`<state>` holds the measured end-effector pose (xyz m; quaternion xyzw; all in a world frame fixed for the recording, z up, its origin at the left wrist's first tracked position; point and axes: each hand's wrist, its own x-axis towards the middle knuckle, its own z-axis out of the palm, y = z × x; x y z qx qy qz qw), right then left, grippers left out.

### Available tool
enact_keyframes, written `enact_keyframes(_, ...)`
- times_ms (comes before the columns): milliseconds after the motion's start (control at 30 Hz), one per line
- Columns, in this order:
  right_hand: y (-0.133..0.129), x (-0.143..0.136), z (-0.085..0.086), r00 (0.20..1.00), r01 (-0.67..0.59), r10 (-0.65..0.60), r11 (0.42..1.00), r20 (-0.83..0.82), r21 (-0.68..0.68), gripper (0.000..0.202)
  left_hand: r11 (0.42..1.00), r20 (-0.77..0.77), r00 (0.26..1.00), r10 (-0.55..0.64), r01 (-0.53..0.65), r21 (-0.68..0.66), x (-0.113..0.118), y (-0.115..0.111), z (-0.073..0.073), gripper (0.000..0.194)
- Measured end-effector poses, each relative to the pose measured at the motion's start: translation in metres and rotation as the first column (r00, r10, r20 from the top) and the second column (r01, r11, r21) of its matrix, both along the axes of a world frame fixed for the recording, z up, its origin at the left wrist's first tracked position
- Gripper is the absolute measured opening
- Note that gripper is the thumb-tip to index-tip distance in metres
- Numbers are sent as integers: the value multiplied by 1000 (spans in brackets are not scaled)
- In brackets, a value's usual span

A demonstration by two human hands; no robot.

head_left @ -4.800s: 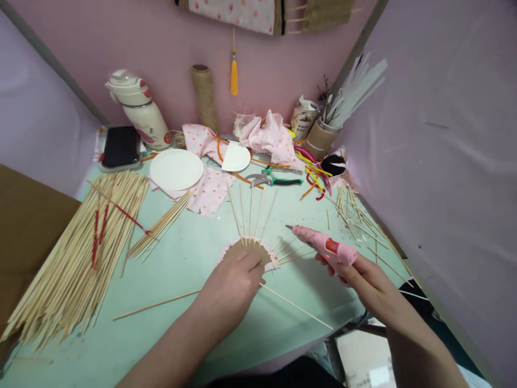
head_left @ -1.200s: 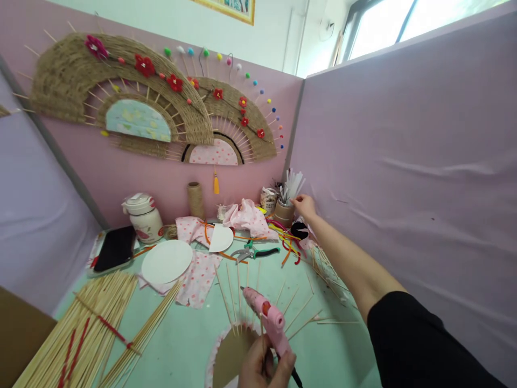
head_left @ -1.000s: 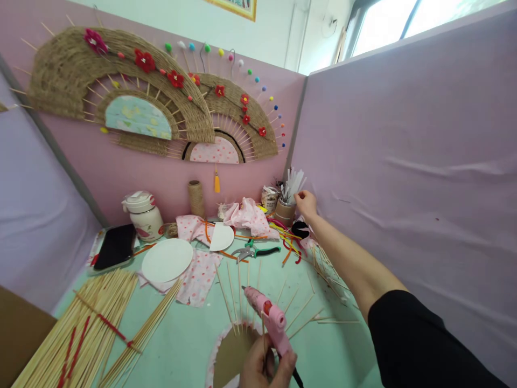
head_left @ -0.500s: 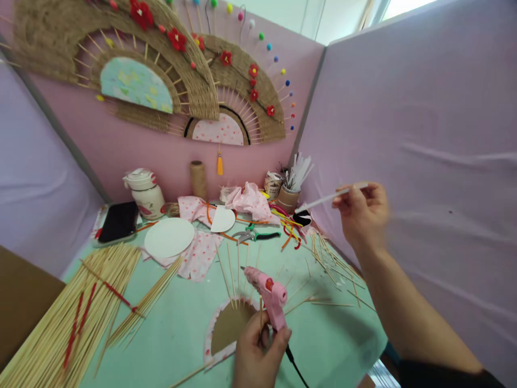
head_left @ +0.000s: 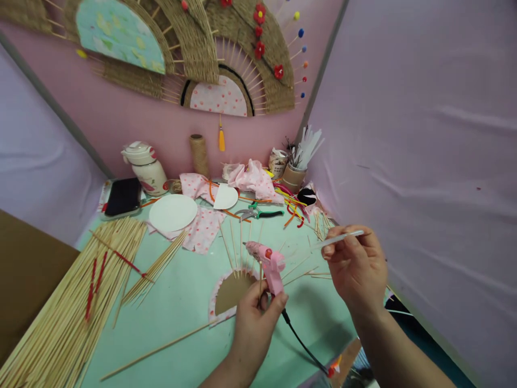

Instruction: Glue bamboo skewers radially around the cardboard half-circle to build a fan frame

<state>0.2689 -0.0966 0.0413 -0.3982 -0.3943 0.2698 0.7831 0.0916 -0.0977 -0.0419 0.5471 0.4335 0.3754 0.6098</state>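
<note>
My left hand (head_left: 258,318) is closed round the handle of a pink glue gun (head_left: 271,269), whose nozzle points up and left. A thin stick also stands at its fingers. To the right, my right hand (head_left: 355,258) pinches a translucent glue stick (head_left: 339,237), its left end pointing toward the back of the gun, apart from it. Behind my left hand lies a brown half-round card (head_left: 230,293) with a pink dotted rim, thin sticks fanning out from its upper edge. A long stick (head_left: 157,351) reaches from its lower edge toward the front left.
Bamboo sticks (head_left: 68,307) cover the left side. Toward the back are a white disc (head_left: 173,212), green-handled pliers (head_left: 262,214), a phone (head_left: 123,197), a white flask (head_left: 147,170), a twine roll (head_left: 198,155) and a pot of glue sticks (head_left: 293,178). A black cord (head_left: 302,345) trails right.
My right hand has come down with the glue stick, nearer the glue gun. My left hand still holds the gun. The view has tilted downward.
</note>
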Motion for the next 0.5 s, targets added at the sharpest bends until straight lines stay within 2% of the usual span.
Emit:
enact_keyframes(200,-10,-3,-7,980,123,-137,988,144,98,3,1000,-10,1000,-15,15,-19,0,-1,0,41)
enact_keyframes(367,-17,-4,-10,951,175,-208,972,227,155,6,1000,-19,1000,-24,24,-13,-1,-1,0,36)
enact_keyframes(433,-27,-2,-16,917,190,-245,962,316,194,9,1000,-26,999,-20,20,-18,-1,-1,-1,34)
enact_keyframes(500,-38,2,-23,857,145,-234,965,459,220,13,1000,-36,999,-10,9,-13,-1,-1,-1,32)
